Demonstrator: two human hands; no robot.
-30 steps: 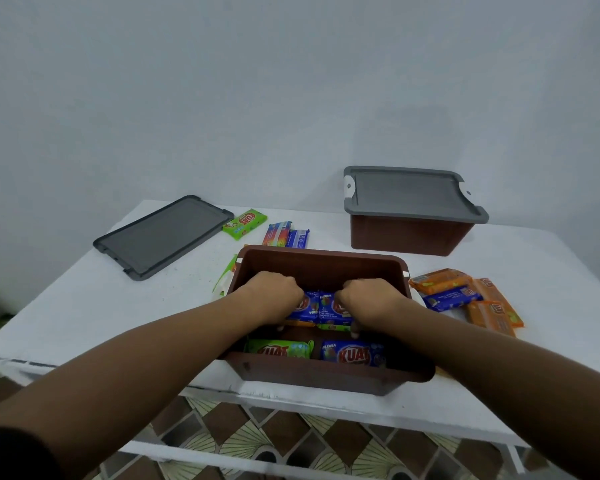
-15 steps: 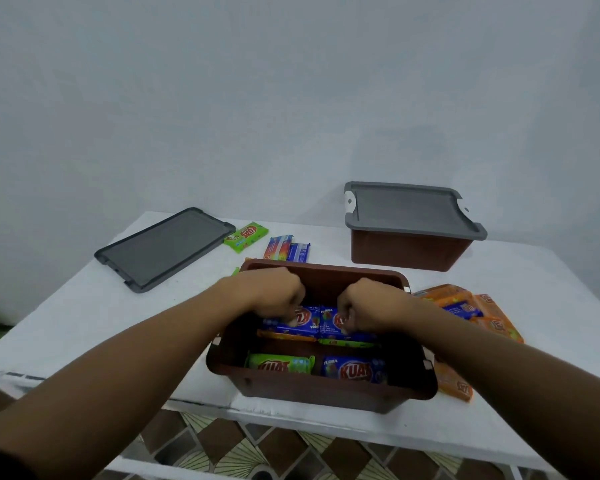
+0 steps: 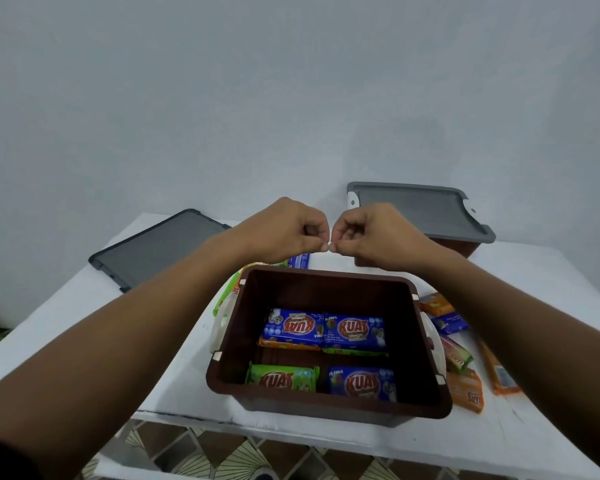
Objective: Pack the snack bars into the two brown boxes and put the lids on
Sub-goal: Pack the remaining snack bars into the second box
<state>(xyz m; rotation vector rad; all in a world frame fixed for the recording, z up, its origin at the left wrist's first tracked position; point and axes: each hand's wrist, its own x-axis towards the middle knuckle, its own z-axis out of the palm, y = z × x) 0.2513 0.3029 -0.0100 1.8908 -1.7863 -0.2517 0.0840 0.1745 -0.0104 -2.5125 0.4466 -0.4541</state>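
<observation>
An open brown box (image 3: 426, 358) stands at the table's near edge. Inside lie several snack bars: two blue ones (image 3: 323, 329) side by side on top of others, a green bar (image 3: 281, 377) and a blue bar (image 3: 361, 382) in front. My left hand (image 3: 284, 230) and my right hand (image 3: 371, 233) hover above the box's far rim, fingers curled, fingertips nearly touching, holding nothing. A second brown box (image 3: 465, 247) stands at the back right with its grey lid (image 3: 416, 209) on. A loose grey lid (image 3: 160, 247) lies at the back left.
Orange, blue and green snack bars (image 3: 465, 389) lie loose on the white table (image 3: 84, 327) right of the open box. More bars (image 3: 298, 261) peek out behind its far left corner. Patterned floor tiles show below the table's front edge.
Both hands have let go of the blue bars and risen out of the box to above its far rim. The camera tilted, so the box looks nearer.
</observation>
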